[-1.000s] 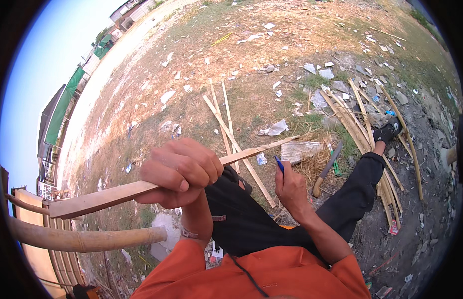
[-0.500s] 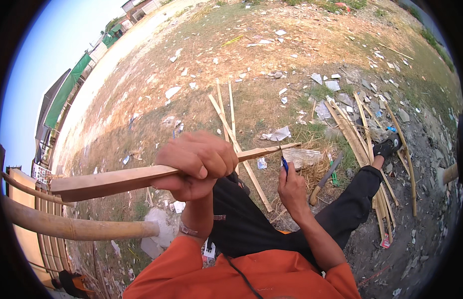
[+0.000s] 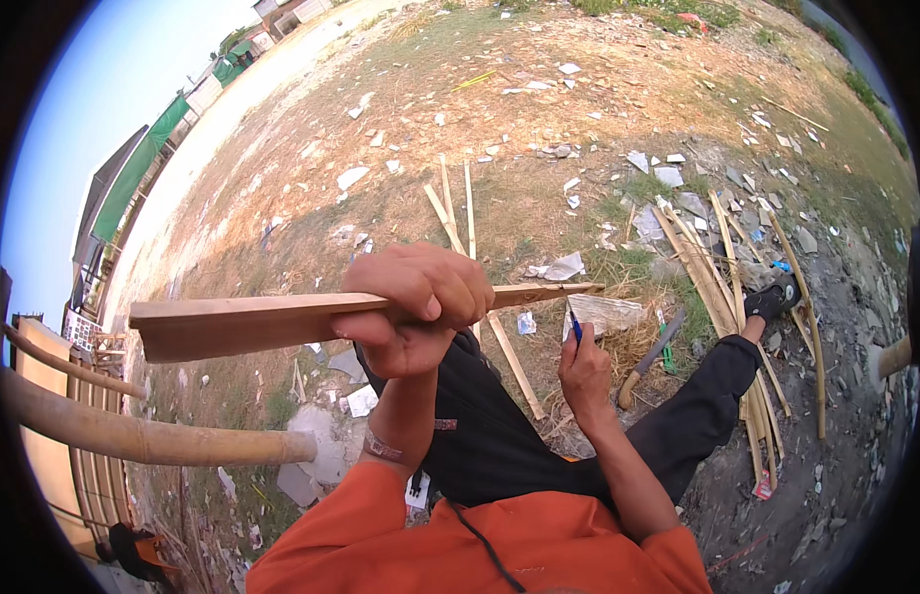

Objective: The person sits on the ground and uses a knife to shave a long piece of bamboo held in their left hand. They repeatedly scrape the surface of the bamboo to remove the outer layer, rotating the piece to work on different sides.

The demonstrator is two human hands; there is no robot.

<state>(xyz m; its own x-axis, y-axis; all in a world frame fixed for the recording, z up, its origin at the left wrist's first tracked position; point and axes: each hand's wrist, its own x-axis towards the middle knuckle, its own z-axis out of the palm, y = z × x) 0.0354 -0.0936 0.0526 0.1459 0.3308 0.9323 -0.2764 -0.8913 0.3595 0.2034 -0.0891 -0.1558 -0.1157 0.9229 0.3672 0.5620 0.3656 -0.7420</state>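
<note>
My left hand is closed around a long split wooden stick, held nearly level in front of me. The stick's thick end points left and its narrow tip points right. In my right hand, a small blue-handled knife is gripped upright, its thin blade against the stick near the tip. Beyond my right hand, on the ground, lie a large knife with a wooden handle and a slim green tool.
Long bamboo strips lie in a bundle by my right foot. More strips lie crossed ahead of me. A bamboo pole juts in from the left. Broken tile pieces and litter dot the dirt.
The stick's thick end has risen and shifted right along with my left hand. My right hand and the knife have moved slightly right, with the blade still at the tip.
</note>
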